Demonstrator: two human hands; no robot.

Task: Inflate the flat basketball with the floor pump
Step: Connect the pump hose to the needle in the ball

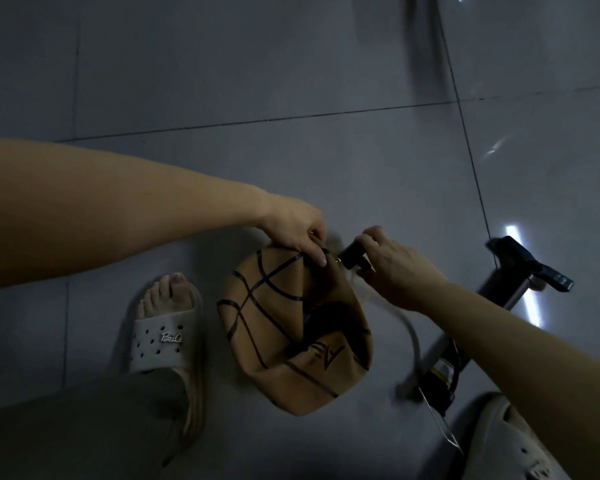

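A flat, caved-in orange basketball (274, 327) with black seams lies on the grey tiled floor between my feet. My left hand (297, 230) pinches the ball's far edge, thumb on top. My right hand (392, 268) grips the black pump head (352, 256), whose tip sits right at that pinched edge; the needle itself is too small to make out. A pale hose (411, 336) curves from under my right wrist down to the floor pump (478, 320), which stands at the right with its black handle (523, 263) on top.
My left foot in a grey slipper (160, 344) rests just left of the ball. My right slipper (510, 441) sits at the pump's base, bottom right. Glossy grey floor tiles (257, 81) stretch away beyond the ball.
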